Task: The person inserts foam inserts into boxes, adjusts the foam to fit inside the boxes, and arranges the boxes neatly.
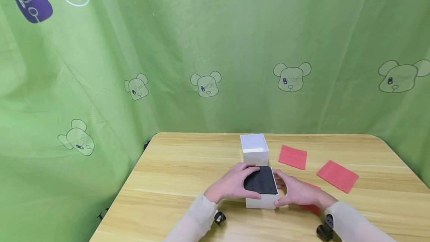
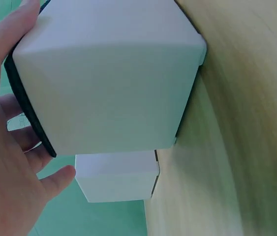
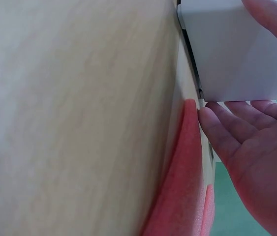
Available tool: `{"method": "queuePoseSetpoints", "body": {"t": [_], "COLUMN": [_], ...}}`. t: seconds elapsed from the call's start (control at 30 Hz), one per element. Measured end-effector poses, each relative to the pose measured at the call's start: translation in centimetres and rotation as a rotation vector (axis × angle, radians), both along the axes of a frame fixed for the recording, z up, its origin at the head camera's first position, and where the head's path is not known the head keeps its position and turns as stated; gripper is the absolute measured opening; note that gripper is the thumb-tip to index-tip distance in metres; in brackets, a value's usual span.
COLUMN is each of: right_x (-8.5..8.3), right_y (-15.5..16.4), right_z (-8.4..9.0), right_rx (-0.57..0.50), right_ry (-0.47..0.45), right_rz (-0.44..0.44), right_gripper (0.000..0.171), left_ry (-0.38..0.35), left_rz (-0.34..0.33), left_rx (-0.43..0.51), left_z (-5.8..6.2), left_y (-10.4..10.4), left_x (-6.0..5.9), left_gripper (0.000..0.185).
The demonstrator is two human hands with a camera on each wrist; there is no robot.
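A white square box (image 1: 261,201) stands on the table with a black foam pad (image 1: 260,180) lying across its top. My left hand (image 1: 232,183) spans the pad from the left, thumb along the front edge and fingers over its far side. In the left wrist view, the dark pad edge (image 2: 26,105) shows slightly past the white wall (image 2: 104,98). My right hand (image 1: 299,191) holds the box by its right side, thumb at the front corner. In the right wrist view, fingertips (image 3: 208,115) sit at the far edge of the white wall (image 3: 241,54).
Behind the box stands a second white box (image 1: 255,156), open at the top. Two red sheets (image 1: 293,157) lie to the right on the wooden table (image 1: 174,174), and another red sheet (image 1: 312,208) is partly hidden under the right forearm. A green curtain (image 1: 235,111) hangs behind.
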State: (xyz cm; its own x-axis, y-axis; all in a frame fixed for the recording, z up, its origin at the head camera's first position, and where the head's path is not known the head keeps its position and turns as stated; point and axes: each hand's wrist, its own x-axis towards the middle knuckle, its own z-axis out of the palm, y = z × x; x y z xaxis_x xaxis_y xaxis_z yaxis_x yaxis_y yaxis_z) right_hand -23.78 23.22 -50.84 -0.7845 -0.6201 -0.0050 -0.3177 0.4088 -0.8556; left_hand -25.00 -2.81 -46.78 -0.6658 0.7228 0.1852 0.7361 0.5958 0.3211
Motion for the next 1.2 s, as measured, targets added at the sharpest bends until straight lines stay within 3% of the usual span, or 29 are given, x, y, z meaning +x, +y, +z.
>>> {"method": "queuePoseSetpoints", "body": {"t": [0.3, 0.67, 1.0, 1.2], "right_x": [-0.21, 0.01, -0.01, -0.01], "right_y": [0.08, 0.07, 0.08, 0.08], "right_z": [-0.04, 0.16, 0.10, 0.05], "right_rx": [0.017, 0.040, 0.038, 0.032], "right_ry": [0.004, -0.012, -0.017, -0.024], "right_rz": [-0.007, -0.016, -0.026, -0.018], "right_gripper": [0.101, 0.101, 0.100, 0.100], "left_ry": [0.048, 0.122, 0.129, 0.067], "left_rz": [0.003, -0.049, -0.091, -0.089], "left_rx": [-0.003, -0.020, 0.010, -0.001], "left_z": [-0.38, -0.86, -0.99, -0.72], "left_y": [0.37, 0.39, 0.52, 0.61], "left_x": [0.14, 0.23, 0.00, 0.02], "left_gripper": [0.078, 0.066, 0.055, 0.052]}}
